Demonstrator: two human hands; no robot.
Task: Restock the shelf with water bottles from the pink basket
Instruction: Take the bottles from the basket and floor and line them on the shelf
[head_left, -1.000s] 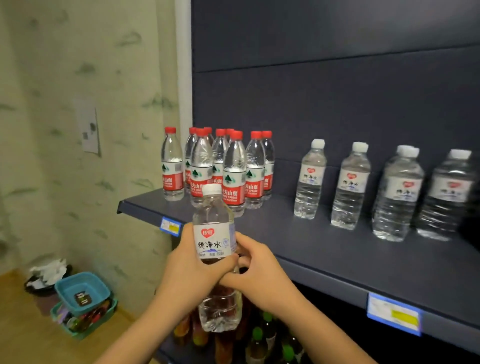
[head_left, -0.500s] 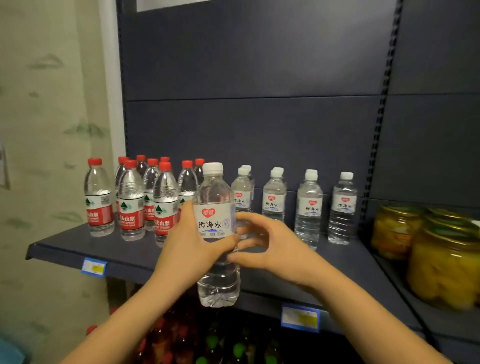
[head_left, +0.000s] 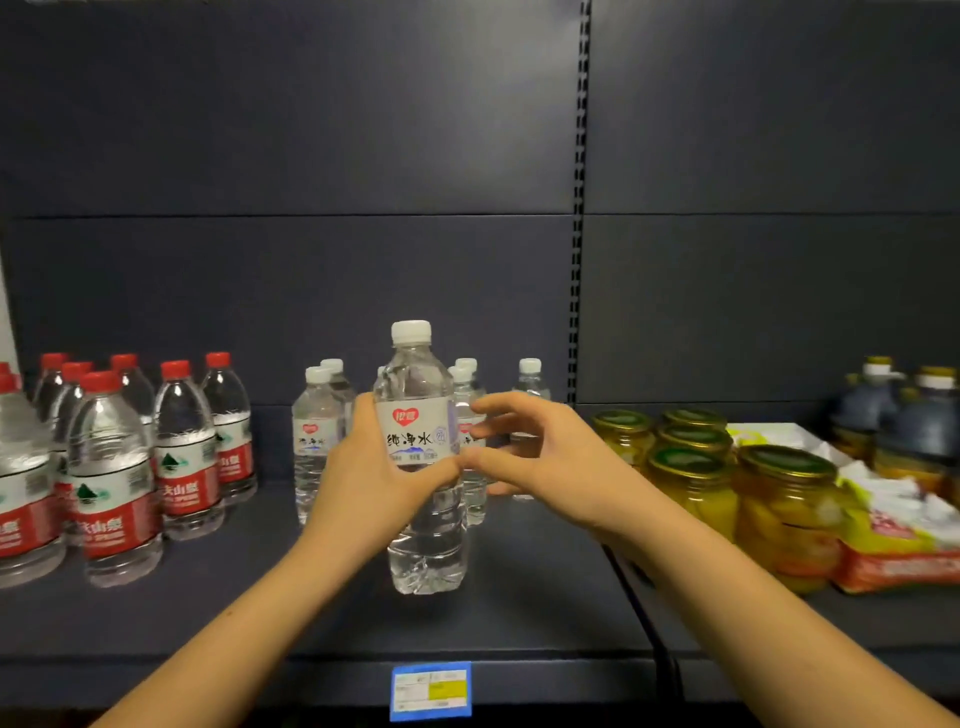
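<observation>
left hand (head_left: 382, 475) gripping one white-capped bottle (head_left: 422, 457), right hand (head_left: 540, 457) loosely open beside it, seven red-capped bottles (head_left: 117, 478)

bottle (head_left: 423, 499): clear glossy plastic | shelf (head_left: 519, 613): matt dark metal | jars (head_left: 784, 514): glossy glass

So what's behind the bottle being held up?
Behind the held bottle, gripped by the left hand, stand more white-capped bottles on the dark shelf. The bottle and both hands cover parts of them, so the exact count is unclear.
</observation>
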